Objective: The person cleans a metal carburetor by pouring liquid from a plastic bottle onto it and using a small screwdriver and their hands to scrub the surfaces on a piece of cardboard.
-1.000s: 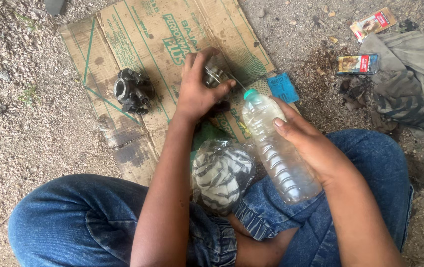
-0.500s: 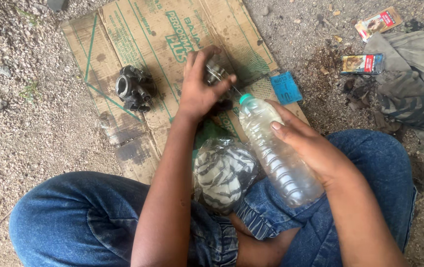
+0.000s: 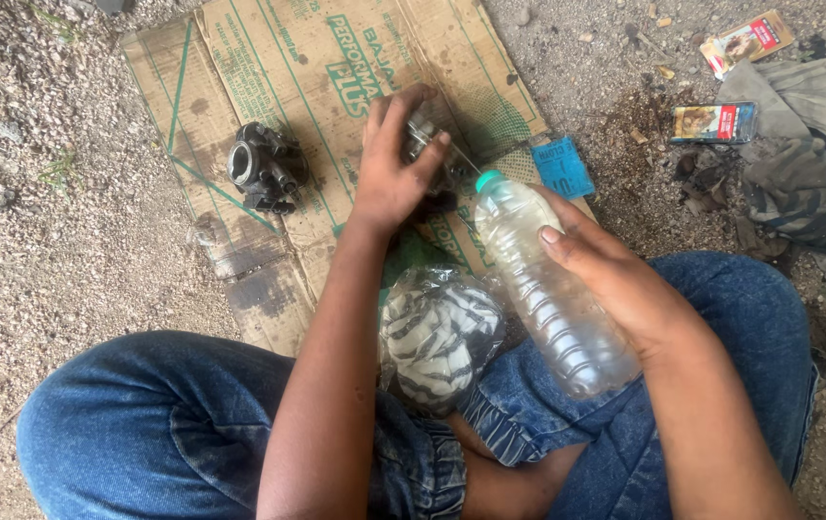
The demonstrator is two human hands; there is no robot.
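I sit cross-legged on gravel in blue jeans. My left hand (image 3: 389, 173) grips a small dark metal part (image 3: 427, 144) over a flattened cardboard sheet (image 3: 268, 67). My right hand (image 3: 615, 274) holds a clear plastic bottle (image 3: 543, 289) with a teal cap, tilted so the cap points at the metal part. The bottle holds clear liquid. A dark metal carburettor body (image 3: 263, 169) lies on the cardboard, left of my left hand.
A clear bag with striped black-and-white cloth (image 3: 437, 332) rests on my lap. A small blue packet (image 3: 562, 166) lies by the cardboard edge. Two small packets (image 3: 716, 122) and a grey cloth (image 3: 808, 154) lie on the gravel at right.
The bottle's cap has edged closer to the metal part in my left hand. Both hands keep their hold.
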